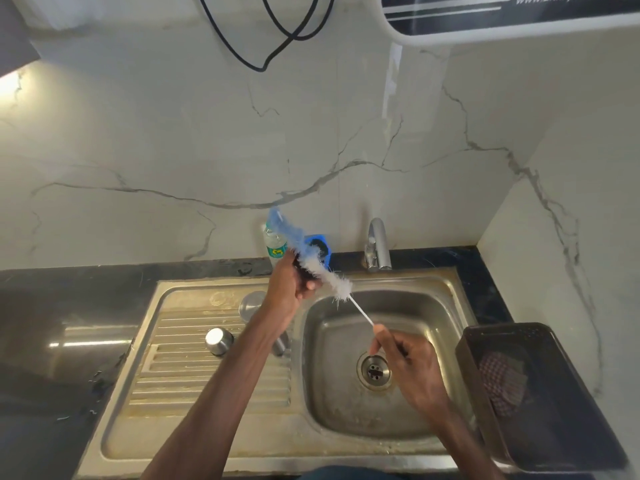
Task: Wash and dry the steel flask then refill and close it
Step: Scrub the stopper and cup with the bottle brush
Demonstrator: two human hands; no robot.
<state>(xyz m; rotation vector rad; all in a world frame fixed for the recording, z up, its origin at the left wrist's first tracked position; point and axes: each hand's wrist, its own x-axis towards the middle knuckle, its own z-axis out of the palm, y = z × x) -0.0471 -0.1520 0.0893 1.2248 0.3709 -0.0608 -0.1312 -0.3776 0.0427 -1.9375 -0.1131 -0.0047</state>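
Observation:
On the drainboard, the steel flask is partly hidden behind my left forearm. Its steel cap sits to the left of it. My right hand pinches the thin wire handle of a long bottle brush with white and blue bristles. The brush slants up to the left over the sink bowl. My left hand is raised at the brush's bristles, its fingers curled round a small dark object I cannot identify.
A steel tap stands behind the bowl. A plastic water bottle and a blue holder stand against the marble wall. A black tray holding a checked cloth sits right of the sink. Black cables hang above.

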